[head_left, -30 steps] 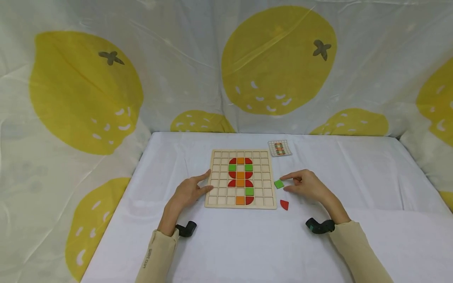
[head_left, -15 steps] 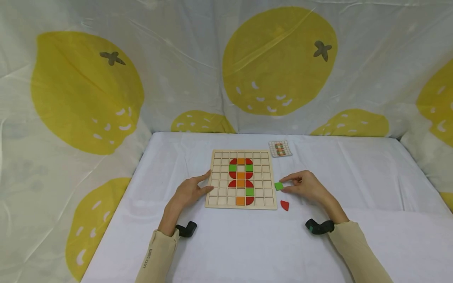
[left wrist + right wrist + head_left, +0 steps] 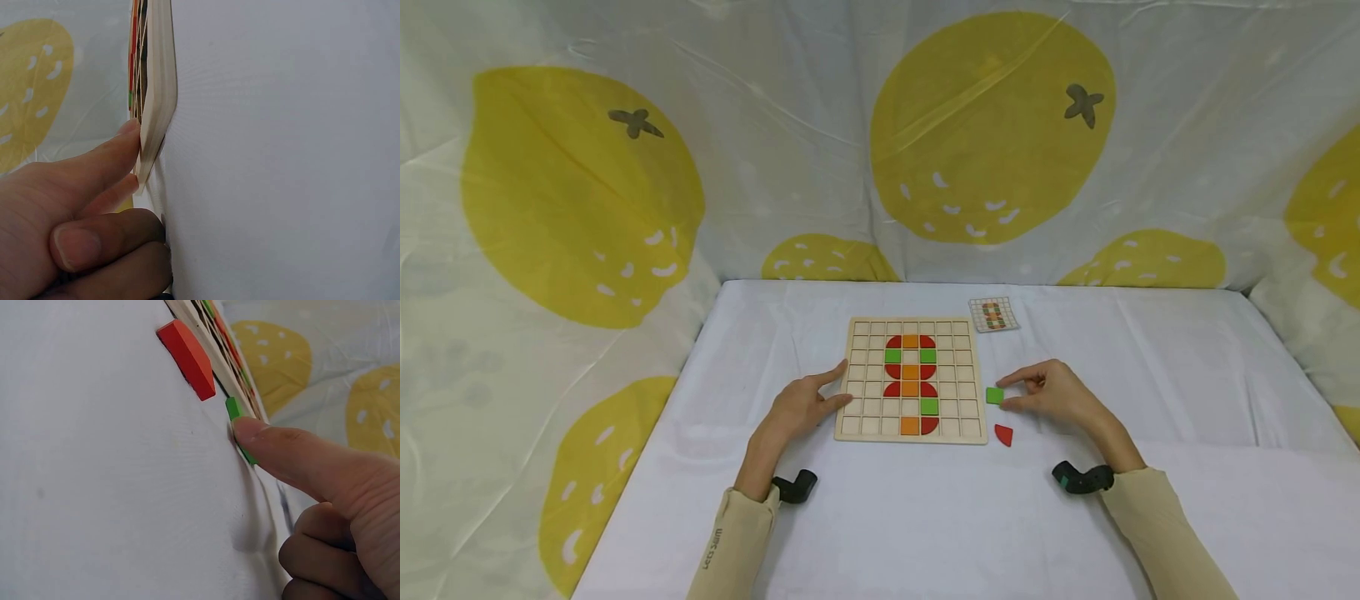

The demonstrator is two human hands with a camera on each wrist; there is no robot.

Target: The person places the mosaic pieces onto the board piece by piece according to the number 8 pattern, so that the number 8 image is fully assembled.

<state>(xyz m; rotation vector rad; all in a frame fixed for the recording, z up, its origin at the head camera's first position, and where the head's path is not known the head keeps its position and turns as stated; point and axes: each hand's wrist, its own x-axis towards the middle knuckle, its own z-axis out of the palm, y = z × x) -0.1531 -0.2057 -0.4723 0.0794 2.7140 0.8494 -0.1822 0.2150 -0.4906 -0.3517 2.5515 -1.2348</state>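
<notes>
A square wooden grid board (image 3: 865,423) bears red quarter-circle tiles, orange square tiles and green square tiles in its middle columns. At its left edge is my left hand (image 3: 797,406); thumb and forefinger are spread and touch the rim, and the other fingers are curled in the left wrist view. Just right of the board, my right hand (image 3: 1051,393) pinches a loose green square tile (image 3: 995,396) between thumb and forefinger. The right wrist view shows the thumb on the green tile's edge. Nearer to me lies a loose red quarter-circle tile (image 3: 1003,435), touched by neither hand.
A small pattern card (image 3: 993,315) with a coloured design lies behind the board's right corner. White cloth (image 3: 910,517) covers the table, and a lemon-print curtain (image 3: 820,125) hangs behind and at the sides. Black camera mounts (image 3: 1082,478) sit at both wrists.
The green tile has turned from a slant to lie nearly square with the board, then shifted slightly right with my right hand. My left hand and the board have stayed in place.
</notes>
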